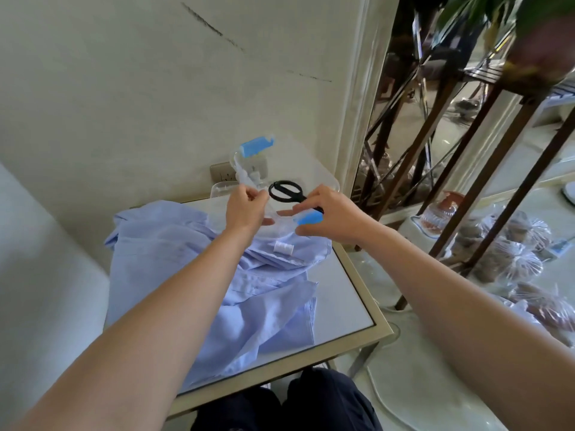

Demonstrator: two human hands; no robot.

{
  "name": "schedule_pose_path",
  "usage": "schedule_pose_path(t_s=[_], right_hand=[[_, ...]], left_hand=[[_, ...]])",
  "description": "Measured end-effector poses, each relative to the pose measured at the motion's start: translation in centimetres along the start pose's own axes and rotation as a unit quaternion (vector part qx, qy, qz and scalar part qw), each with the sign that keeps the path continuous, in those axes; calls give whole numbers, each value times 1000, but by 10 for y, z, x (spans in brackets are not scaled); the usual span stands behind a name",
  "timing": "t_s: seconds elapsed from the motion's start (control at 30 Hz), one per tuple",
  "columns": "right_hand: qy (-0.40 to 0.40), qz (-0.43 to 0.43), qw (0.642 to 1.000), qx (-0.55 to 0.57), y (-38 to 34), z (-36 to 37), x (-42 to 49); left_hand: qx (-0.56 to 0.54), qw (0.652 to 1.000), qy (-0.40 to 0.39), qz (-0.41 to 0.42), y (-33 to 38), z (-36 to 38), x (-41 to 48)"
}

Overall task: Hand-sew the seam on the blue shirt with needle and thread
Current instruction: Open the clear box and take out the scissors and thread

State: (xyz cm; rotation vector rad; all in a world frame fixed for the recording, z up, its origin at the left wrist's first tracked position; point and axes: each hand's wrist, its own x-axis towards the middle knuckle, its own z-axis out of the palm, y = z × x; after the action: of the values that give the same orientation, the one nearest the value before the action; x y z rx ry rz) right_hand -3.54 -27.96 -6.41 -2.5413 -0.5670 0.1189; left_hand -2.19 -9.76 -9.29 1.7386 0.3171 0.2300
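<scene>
A light blue shirt [199, 275] lies crumpled on a small glass-topped table [342, 300]. A white thread spool [283, 247] rests on the shirt near its far edge. I hold a clear plastic lid [249, 169] with blue clips above the shirt: my left hand [245, 209] grips its left edge and my right hand [326, 216] pinches the near blue clip [309, 218]. Black scissors [286, 191] lie in the clear box [317, 178] behind my hands. No needle is visible.
A white wall with a socket [222, 174] stands behind the table. A dark wooden plant stand [485, 150] rises at the right, with bagged items [513, 262] on the floor. A white cushioned seat [37, 275] is at the left. My dark trousers [286, 405] show below the table edge.
</scene>
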Motion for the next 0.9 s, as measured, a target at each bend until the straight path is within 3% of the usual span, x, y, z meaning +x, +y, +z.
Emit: schedule_pose_path(t_s=[0.3, 0.33, 0.4, 0.47, 0.53, 0.6, 0.73, 0.9], right_hand=[[203, 22, 979, 17, 31, 5, 24], [207, 30, 978, 16, 33, 6, 27], [205, 51, 977, 13, 36, 10, 34], [196, 77, 977, 22, 35, 14, 40], [192, 89, 977, 29, 33, 20, 44], [192, 86, 977, 33, 28, 27, 47], [182, 78, 980, 19, 21, 37, 53], [238, 119, 964, 19, 25, 38, 55]], left_hand=[[-84, 993, -81, -16, 18, 18, 14], [-42, 995, -91, -13, 14, 16, 19], [156, 982, -107, 27, -3, 7, 28], [364, 919, -143, 54, -23, -4, 32], [473, 859, -188, 50, -40, -9, 32], [522, 829, -185, 76, -52, -8, 30], [545, 819, -112, 141, -60, 0, 29], [582, 785, -111, 180, -66, 5, 30]])
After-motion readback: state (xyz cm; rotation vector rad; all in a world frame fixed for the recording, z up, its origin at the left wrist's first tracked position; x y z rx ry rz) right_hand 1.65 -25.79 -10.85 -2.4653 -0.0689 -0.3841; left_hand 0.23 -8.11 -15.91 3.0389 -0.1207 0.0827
